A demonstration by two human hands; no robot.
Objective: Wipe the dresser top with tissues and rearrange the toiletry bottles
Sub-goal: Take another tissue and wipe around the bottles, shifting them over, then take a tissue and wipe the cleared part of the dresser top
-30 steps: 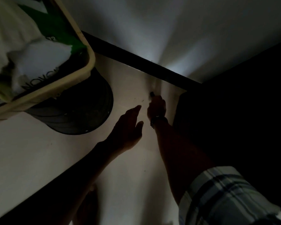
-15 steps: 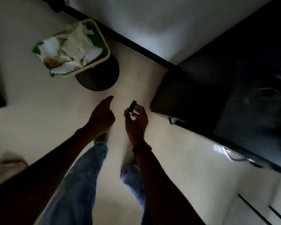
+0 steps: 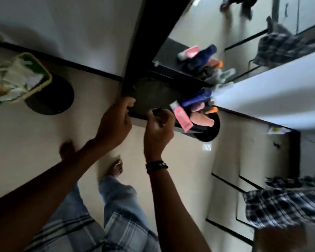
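The dark dresser top (image 3: 153, 95) runs from the centre toward the right, below a mirror (image 3: 216, 33). A cluster of toiletry bottles stands at its right end: a pink tube (image 3: 182, 117), a dark blue bottle (image 3: 196, 100), a peach bottle (image 3: 202, 120). My left hand (image 3: 115, 122) rests on the dresser's near left corner, fingers curled over the edge. My right hand (image 3: 158, 130) holds a small black object (image 3: 157, 111) at the front edge, just left of the pink tube.
A beige bin (image 3: 44, 73) full of used tissues and wrappers sits on a black round base on the floor at left. A black round base (image 3: 210, 131) lies under the dresser's right end. My bare feet (image 3: 116, 168) stand on pale tiles. A checked cloth (image 3: 284, 202) hangs at right.
I have risen from the floor. Both hands moved up from near the tiles to the dresser's front edge, the right one still carrying the small black object. The dresser top and bottles came into view.
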